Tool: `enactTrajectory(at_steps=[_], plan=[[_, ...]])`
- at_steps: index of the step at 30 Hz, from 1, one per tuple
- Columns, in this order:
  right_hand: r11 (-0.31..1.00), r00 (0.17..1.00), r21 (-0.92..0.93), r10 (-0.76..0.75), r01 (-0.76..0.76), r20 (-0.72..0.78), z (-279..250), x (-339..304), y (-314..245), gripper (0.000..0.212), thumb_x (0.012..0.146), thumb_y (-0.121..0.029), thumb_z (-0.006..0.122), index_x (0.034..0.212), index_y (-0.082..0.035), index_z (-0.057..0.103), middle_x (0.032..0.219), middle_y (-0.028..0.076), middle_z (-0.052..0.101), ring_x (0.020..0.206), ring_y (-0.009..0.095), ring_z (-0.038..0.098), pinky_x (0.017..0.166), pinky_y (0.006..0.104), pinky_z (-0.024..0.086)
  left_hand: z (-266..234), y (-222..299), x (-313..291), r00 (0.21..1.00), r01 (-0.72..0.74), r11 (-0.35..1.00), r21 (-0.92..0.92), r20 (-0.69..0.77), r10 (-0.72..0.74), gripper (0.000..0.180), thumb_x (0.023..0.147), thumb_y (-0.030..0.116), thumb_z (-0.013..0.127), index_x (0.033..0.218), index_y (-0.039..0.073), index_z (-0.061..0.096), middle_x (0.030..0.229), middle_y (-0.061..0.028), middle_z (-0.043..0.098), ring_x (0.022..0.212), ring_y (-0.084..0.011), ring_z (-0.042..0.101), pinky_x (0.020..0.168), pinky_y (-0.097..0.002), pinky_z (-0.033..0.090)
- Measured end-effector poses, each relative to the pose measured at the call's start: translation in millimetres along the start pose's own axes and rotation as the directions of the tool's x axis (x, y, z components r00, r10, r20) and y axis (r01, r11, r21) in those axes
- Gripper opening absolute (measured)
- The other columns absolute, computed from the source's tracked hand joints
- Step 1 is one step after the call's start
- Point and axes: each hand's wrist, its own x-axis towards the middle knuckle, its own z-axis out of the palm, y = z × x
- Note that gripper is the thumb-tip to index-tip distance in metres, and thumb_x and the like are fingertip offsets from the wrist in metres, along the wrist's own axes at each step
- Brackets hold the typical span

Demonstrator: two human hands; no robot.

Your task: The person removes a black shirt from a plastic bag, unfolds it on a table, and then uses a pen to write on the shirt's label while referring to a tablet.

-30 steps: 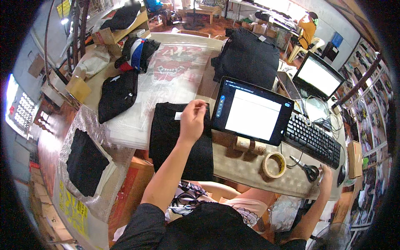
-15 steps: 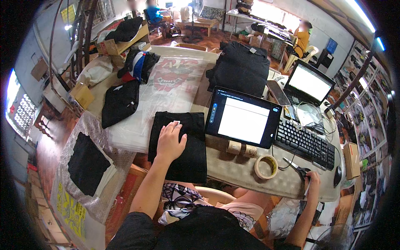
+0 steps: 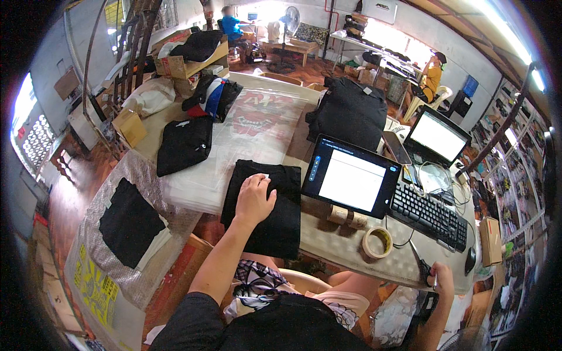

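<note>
My left hand (image 3: 255, 199) lies flat on a folded black shirt (image 3: 275, 225) at the table's near edge. Its fingers are stretched out, their tips beside a small white label at the collar. At the near right table edge, my right hand (image 3: 443, 278) is closed on a thin pale stick-like thing (image 3: 435, 283), mostly hidden by the fingers. Just left of that hand are scissors (image 3: 424, 268) with dark handles; whether the fingers touch them I cannot tell. A tablet (image 3: 351, 175) with a lit screen stands right of the shirt.
A tape roll (image 3: 377, 243), a keyboard (image 3: 430, 217), a mouse (image 3: 470, 261) and a laptop (image 3: 438, 136) occupy the right side. Clear printed film sheets (image 3: 252, 134) and black garments (image 3: 351, 111) lie farther back. Another black garment (image 3: 130, 222) rests on bubble wrap at left.
The whole view has shifted slightly. The scissors have turned and come nearer the table's front edge, alongside my right hand. My left hand stays on the shirt.
</note>
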Motion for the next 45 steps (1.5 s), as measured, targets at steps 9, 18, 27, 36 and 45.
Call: enactTrajectory(at_steps=[9,18,27,36,45], plan=[[0.88,0.995,0.464,-0.093,0.097,-0.033,4.5,-43.0,2.8,0.024,0.059,0.0,0.065,0.071,-0.004,0.045,0.065,0.004,0.045,0.063,0.014,0.045,0.059,0.0275,0.039,-0.6,-3.4,-4.8,0.999,-0.003,0.999,-0.042,-0.049,0.001,0.033,0.082,0.023,0.065,0.106,0.001,0.065,0.117,-0.0132,0.057,0.113,-0.0301,0.052,0.101,-0.0406,0.04],[0.743,0.971,0.665,0.207,-0.077,-0.119,39.8,-69.2,-38.6,0.021,0.083,0.003,0.057,0.078,-0.008,0.039,0.069,-0.002,0.034,0.063,0.01,0.037,0.055,0.0244,0.037,-3.2,-17.6,-0.9,0.997,0.055,0.972,-0.229,-0.032,-0.064,0.026,0.08,0.017,0.066,0.101,0.002,0.066,0.11,-0.014,0.061,0.109,-0.0306,0.056,0.098,-0.0391,0.043],[0.187,0.854,0.982,0.505,0.031,-0.123,71.5,-12.2,-112.1,0.025,0.082,0.007,0.053,0.071,-0.007,0.038,0.078,0.008,0.06,0.059,0.015,0.049,0.059,0.0272,0.044,-21.7,76.7,-29.1,0.986,-0.132,0.839,-0.527,-0.153,0.059,0.015,0.078,0.006,0.062,0.093,0.001,0.064,0.093,-0.0165,0.063,0.094,-0.0341,0.061,0.087,-0.0397,0.048],[0.58,0.916,0.807,0.375,-0.111,-0.144,99.3,32.8,-122.7,0.019,0.071,0.007,0.059,0.064,-0.003,0.043,0.059,0.003,0.04,0.057,0.013,0.048,0.051,0.0293,0.039,45.8,150.6,-90.6,0.839,-0.097,0.667,-0.739,0.3,0.454,0.028,0.084,0.02,0.061,0.108,0.005,0.061,0.113,-0.0149,0.06,0.105,-0.0335,0.058,0.091,-0.0421,0.046],[0.919,0.932,0.286,-0.18,0.273,-0.314,62.3,42.3,-175.7,0.01,0.073,0.0,0.058,0.067,-0.001,0.05,0.062,0.012,0.052,0.058,0.03,0.055,0.053,0.0359,0.041,45.8,162.5,-85.8,0.863,-0.024,0.764,-0.645,0.373,0.342,0.034,0.083,0.023,0.062,0.112,0.007,0.059,0.117,-0.0118,0.058,0.1,-0.031,0.06,0.084,-0.0421,0.049]])
